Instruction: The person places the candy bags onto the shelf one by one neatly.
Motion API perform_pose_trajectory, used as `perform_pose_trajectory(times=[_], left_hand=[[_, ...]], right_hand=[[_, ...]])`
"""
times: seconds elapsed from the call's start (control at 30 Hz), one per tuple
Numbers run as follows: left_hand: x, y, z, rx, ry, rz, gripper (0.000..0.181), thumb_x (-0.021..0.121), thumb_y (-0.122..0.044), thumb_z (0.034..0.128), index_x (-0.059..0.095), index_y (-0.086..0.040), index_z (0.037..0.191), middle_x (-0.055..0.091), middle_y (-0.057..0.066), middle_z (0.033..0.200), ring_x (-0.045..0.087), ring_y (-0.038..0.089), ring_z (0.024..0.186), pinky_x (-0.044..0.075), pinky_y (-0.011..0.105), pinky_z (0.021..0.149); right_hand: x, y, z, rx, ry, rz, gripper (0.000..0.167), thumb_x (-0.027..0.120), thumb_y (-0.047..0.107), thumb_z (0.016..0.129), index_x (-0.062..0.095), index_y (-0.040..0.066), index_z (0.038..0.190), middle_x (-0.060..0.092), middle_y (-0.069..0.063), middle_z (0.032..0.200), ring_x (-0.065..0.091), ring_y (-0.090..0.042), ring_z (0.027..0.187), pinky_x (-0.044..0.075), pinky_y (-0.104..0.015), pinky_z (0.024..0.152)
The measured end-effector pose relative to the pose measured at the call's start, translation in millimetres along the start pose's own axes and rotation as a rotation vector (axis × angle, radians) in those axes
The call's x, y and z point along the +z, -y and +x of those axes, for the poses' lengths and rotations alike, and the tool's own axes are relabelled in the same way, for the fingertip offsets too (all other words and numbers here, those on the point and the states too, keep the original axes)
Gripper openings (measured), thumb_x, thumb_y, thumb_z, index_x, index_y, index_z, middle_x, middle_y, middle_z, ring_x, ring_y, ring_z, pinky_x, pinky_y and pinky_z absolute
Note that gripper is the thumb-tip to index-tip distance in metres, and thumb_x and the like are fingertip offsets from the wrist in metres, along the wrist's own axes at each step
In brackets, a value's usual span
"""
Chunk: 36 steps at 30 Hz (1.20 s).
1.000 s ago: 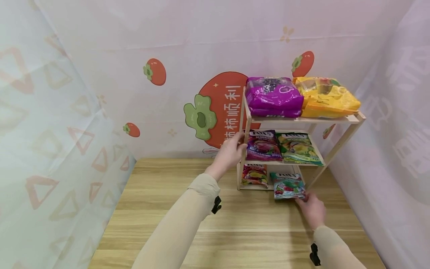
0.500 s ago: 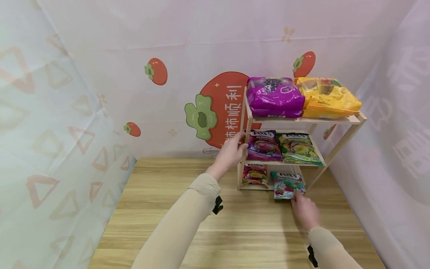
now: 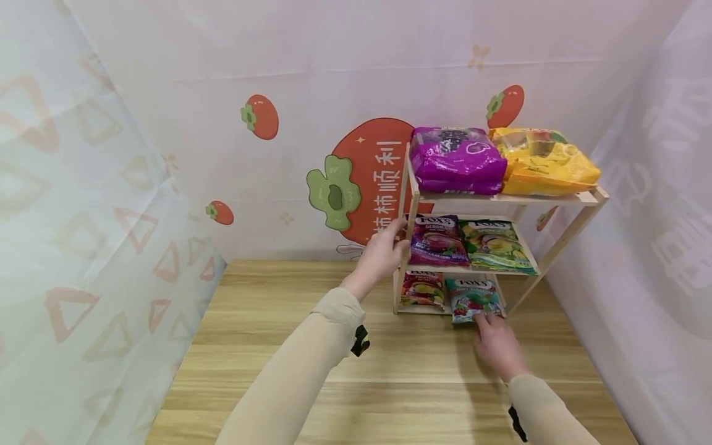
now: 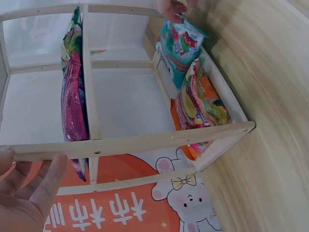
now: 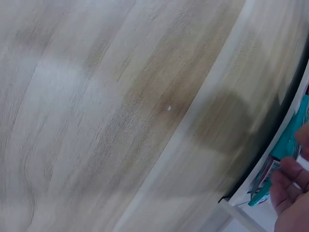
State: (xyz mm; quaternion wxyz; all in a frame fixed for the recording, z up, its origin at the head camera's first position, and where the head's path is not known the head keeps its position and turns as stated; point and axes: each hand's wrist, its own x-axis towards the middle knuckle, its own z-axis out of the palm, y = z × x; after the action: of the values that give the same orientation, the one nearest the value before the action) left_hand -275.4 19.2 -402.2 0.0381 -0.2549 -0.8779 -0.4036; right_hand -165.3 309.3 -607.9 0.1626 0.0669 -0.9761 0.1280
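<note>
On the lower tier of a wooden shelf rack, a teal FOX'S candy bag leans with its front edge at the shelf's front. My right hand pinches that bag's lower front edge; in the right wrist view the fingers are curled at the teal wrapper. My left hand grips the rack's left front post, and the left wrist view shows its fingers round the wooden bar. Left of the teal bag sits a red-orange FOX'S candy bag.
Purple and green FOX'S candy bags lie on the middle tier. A large purple bag and a yellow bag rest on top. The wood-grain table meets printed cloth walls at the back and sides.
My right hand has shifted left along the teal candy bag's front edge, and the bag has moved back and up onto the lower tier. The left hand stays on the post.
</note>
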Motion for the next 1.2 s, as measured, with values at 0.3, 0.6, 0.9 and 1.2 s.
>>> perform_pose_trajectory(times=[0.3, 0.6, 0.9, 1.2], left_hand=[[1.5, 25.9, -14.4, -0.038, 0.049, -0.02, 0.031, 0.055, -0.017, 0.1066, 0.06, -0.011, 0.136, 0.068, 0.006, 0.124, 0.069, 0.022, 0.107, 0.058, 0.035, 0.085], [-6.9, 53.8, -41.3, -0.065, 0.048, 0.045, 0.028, 0.058, -0.012, 0.1042, 0.063, -0.008, 0.132, 0.07, 0.008, 0.121, 0.069, 0.023, 0.106, 0.058, 0.038, 0.089], [-26.0, 88.1, -80.7, -0.079, -0.006, 0.27, 0.038, 0.067, -0.015, 0.0993, 0.061, -0.004, 0.135, 0.066, 0.015, 0.13, 0.063, 0.035, 0.12, 0.05, 0.048, 0.105], [-56.2, 120.3, -125.4, -0.166, 0.01, 0.511, 0.062, 0.066, -0.038, 0.0996, 0.048, -0.009, 0.15, 0.046, 0.021, 0.153, 0.035, 0.049, 0.144, 0.027, 0.063, 0.119]], right_hand=[[4, 1, 3.0, -0.012, 0.062, -0.015, 0.04, 0.069, 0.004, 0.088, 0.06, -0.003, 0.127, 0.06, -0.027, 0.123, 0.054, -0.049, 0.114, 0.045, -0.068, 0.091], [-1, 1, 5.0, 0.065, 0.13, 0.009, 0.05, 0.066, 0.007, 0.09, 0.054, -0.005, 0.138, 0.054, -0.031, 0.132, 0.05, -0.055, 0.12, 0.04, -0.073, 0.094], [-6, 0, 6.3, 0.09, 0.132, 0.022, 0.054, 0.063, 0.005, 0.091, 0.051, -0.006, 0.142, 0.051, -0.034, 0.136, 0.047, -0.057, 0.123, 0.037, -0.076, 0.097], [-27, 7, 7.8, 0.007, -0.002, 0.017, 0.051, 0.069, 0.009, 0.092, 0.053, -0.006, 0.139, 0.052, -0.036, 0.136, 0.049, -0.06, 0.122, 0.04, -0.077, 0.096]])
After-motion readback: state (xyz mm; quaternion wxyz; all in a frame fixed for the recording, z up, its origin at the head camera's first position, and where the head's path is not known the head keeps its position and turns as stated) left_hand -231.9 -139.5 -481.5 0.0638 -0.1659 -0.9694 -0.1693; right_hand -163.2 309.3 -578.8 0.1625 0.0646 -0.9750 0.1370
